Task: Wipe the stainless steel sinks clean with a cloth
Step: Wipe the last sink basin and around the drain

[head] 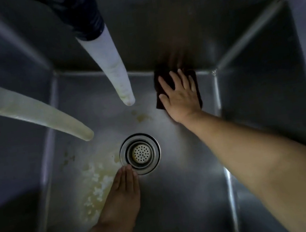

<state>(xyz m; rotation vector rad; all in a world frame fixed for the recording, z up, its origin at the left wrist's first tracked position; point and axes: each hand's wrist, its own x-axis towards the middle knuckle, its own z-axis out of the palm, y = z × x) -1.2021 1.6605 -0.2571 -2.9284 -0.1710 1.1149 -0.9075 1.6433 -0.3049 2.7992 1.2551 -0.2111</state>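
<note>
I look down into a deep stainless steel sink (189,199). My right hand (179,94) lies flat with spread fingers on a dark brown cloth (194,79), pressing it onto the sink floor at the far right corner, against the back wall. My left hand (122,191) rests flat on the sink floor with its fingers straight and together, fingertips just touching the rim of the round drain strainer (140,154). Yellowish residue and white food bits (94,181) lie on the floor left of that hand.
Two whitish hoses hang into the sink from dark fittings: one (114,68) from the top centre, one (40,116) from the left. A small yellowish stain (141,117) sits behind the drain. The sink's walls rise steeply on all sides.
</note>
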